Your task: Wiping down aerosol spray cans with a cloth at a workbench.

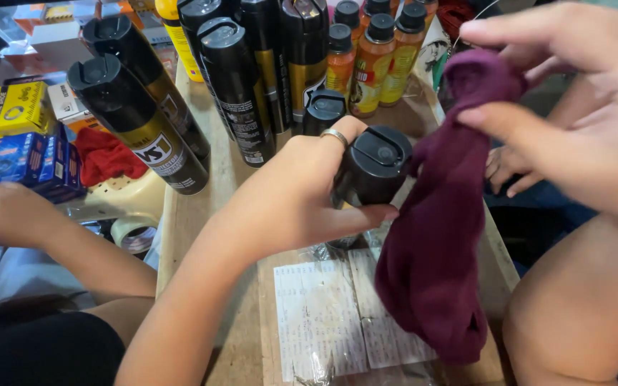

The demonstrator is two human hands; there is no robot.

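What the view keeps back

The left hand (302,193) wraps the black can (372,166), so only its cap shows and the body is hidden behind palm and fingers. The right hand (574,107) runs off the right edge, wrist out of sight, its fingertips buried in the maroon cloth (430,243). The paper sheets (323,314) carry writing too small to tell and are cut off at the bottom edge. Another person's hand (1,211) is clipped at the left edge.
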